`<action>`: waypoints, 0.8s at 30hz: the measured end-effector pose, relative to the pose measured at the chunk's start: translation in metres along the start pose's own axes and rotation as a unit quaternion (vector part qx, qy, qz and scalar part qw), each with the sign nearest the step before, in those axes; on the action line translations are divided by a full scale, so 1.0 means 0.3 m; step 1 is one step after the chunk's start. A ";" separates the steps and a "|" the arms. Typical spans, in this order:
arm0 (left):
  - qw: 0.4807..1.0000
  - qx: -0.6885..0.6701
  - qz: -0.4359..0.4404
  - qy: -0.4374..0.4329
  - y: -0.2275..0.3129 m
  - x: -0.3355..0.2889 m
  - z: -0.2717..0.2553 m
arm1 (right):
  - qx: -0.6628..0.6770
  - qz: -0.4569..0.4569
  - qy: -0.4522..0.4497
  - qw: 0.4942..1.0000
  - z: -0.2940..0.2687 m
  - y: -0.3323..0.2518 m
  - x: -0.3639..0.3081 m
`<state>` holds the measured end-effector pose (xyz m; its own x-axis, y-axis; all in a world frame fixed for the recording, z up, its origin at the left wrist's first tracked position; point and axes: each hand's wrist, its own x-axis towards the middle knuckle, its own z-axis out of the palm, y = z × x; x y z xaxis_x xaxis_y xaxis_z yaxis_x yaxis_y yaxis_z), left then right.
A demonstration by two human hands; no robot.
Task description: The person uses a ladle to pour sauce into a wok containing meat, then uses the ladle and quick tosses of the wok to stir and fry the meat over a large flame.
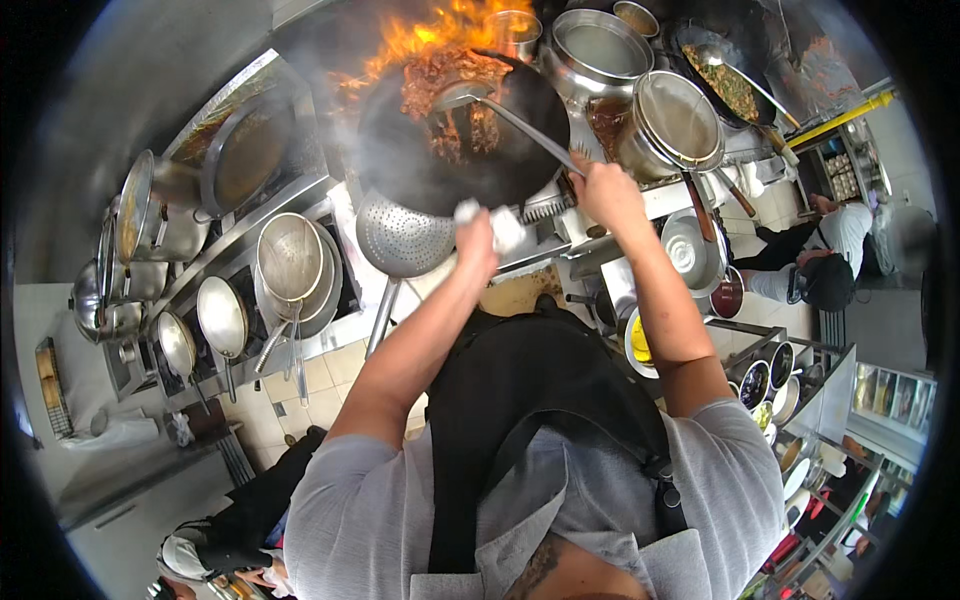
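My left hand (475, 245) is closed around a white cloth (506, 230) at the near edge of a large black wok (405, 180). Whether a wok handle lies under the cloth is hidden. In my right hand (610, 198) is the long handle of a metal ladle (532, 132). The ladle's bowl is inside the wok, against browned pieces of meat (455, 78), some of which look lifted toward the far rim. Orange flames (430, 35) rise behind the wok, and smoke drifts over its left side.
A perforated metal skimmer (405, 235) lies left of my left hand. Pots, including a large steel pot (600, 45) and a strainer (680, 118), crowd the right. Several pans and a sieve (292, 255) sit left. One person (830, 250) is at right, another (225, 535) lower left.
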<state>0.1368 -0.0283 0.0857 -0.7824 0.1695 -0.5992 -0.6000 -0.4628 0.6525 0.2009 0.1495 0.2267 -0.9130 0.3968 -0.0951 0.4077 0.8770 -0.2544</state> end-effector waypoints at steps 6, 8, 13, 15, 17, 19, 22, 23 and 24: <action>0.993 -0.077 -0.081 -0.029 0.140 0.218 0.058 | -0.033 -0.053 -0.092 0.994 -0.126 -0.012 -0.021; 0.994 -0.073 -0.074 -0.038 0.136 0.212 0.076 | -0.032 -0.052 -0.098 0.993 -0.117 -0.015 0.016; 0.999 -0.042 -0.014 0.007 0.036 0.211 -0.016 | -0.010 0.010 -0.054 0.998 0.015 -0.094 0.086; 0.999 0.019 0.039 0.005 -0.095 0.138 -0.121 | 0.040 -0.028 0.007 0.999 0.075 -0.052 0.048; 0.997 0.074 0.017 0.014 -0.103 0.004 -0.108 | 0.134 -0.055 0.101 0.984 0.100 0.037 0.007; 1.000 0.011 0.001 0.025 -0.018 -0.047 -0.051 | 0.204 -0.054 0.063 0.976 0.067 0.072 -0.038; 0.997 -0.044 -0.063 -0.015 0.065 0.221 -0.003 | 0.350 -0.054 -0.026 0.935 0.051 0.091 -0.073; 0.995 -0.068 -0.073 -0.031 0.093 0.291 0.003 | 0.409 -0.036 -0.078 0.909 0.010 0.056 -0.077; 0.995 -0.059 -0.073 -0.033 0.106 0.335 0.023 | 0.407 -0.041 -0.076 0.910 0.004 0.047 -0.063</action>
<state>0.0380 -0.0200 0.0493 -0.6996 0.2979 -0.6495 -0.6879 -0.5267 0.4994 0.2238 0.1541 0.2236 -0.9565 0.2440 -0.1599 0.2472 0.3867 -0.8885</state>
